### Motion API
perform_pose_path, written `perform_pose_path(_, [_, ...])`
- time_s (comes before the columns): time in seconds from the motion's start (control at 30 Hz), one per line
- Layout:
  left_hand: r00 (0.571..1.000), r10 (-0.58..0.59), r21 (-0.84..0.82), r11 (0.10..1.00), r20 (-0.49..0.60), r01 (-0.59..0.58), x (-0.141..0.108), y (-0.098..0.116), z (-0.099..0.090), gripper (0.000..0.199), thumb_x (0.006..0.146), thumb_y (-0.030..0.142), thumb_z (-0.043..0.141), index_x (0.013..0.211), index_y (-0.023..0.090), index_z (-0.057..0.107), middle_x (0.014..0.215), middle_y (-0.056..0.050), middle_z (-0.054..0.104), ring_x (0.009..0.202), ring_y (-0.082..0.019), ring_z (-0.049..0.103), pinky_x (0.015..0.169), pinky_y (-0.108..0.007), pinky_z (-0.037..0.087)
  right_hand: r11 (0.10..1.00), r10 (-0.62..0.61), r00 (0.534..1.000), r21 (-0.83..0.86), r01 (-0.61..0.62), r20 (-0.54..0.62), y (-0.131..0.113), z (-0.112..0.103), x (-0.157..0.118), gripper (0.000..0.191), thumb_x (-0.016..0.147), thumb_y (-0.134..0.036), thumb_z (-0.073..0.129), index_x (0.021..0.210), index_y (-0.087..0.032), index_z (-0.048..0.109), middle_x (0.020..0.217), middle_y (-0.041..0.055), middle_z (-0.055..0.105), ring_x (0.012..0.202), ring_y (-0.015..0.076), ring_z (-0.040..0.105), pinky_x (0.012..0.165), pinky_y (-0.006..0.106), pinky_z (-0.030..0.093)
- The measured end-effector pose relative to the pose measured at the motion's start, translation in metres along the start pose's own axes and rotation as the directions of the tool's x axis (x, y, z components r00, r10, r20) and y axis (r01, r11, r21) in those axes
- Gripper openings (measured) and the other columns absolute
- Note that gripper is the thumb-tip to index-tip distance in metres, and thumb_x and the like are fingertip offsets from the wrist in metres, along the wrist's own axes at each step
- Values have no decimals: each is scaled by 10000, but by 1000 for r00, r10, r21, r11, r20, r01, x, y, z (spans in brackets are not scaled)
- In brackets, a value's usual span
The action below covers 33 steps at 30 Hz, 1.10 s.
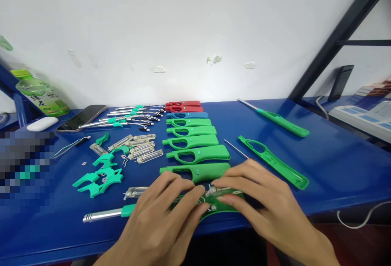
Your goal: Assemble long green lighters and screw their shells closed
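Clear tank (224, 192) pinched in R fingers (233, 203) over open green shell (221, 209), prob. for alignment; L fingers (198, 194) bunched by thin wires (200, 201), grip can't be told. Handles (212, 152) lined up behind, prob. for reach.

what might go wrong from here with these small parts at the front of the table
The clear tank is pinched between the right hand's fingertips, so it could slip.
The thin white wires run beside the left hand's fingertips and might get snagged or pinched.
The green shell lies close to the front edge of the blue table, so a nudge could perhaps send it off.
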<state>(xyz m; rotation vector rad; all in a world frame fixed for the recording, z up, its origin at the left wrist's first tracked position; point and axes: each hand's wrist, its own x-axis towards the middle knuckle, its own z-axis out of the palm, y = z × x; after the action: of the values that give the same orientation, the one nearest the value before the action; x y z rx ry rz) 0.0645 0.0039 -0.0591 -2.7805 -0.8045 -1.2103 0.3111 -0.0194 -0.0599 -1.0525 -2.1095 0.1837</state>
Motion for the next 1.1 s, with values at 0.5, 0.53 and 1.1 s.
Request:
perform_pose_path(0.5, [985, -77, 152, 987, 153, 54, -25, -4, -22, 250, 1059, 101, 590, 1271, 193, 685, 1184, -72, 689, 1105, -214, 593, 947, -332, 571, 991, 120, 989, -74, -113, 89, 0, 4, -8, 155, 1100, -274, 633, 1215, -360, 690, 1108, -54, 726, 997, 182, 667, 1051, 420, 391])
perform_pose_path(0.53, [986, -70, 155, 987, 153, 47, -26, -5, -21, 258, 1057, 93, 588, 1277, 191, 681, 1175, -72, 691, 1101, -217, 595, 948, -337, 571, 991, 115, 989, -73, -109, 93, 0, 3, -9, 154, 1099, -275, 635, 1214, -359, 694, 1108, -49, 726, 996, 183, 669, 1051, 422, 396])
perform_pose_path(1.1, [963, -25, 241, 970, 268, -42, -37, -5, -18, 366, 1083, 87, 489, 1400, 144, 662, 1198, -104, 742, 1095, -251, 670, 963, -410, 592, 992, 108, 980, -87, -94, 169, 0, -4, -7, 240, 1104, -286, 599, 1264, -359, 762, 1104, 16, 717, 972, 207, 684, 931, 422, 531])
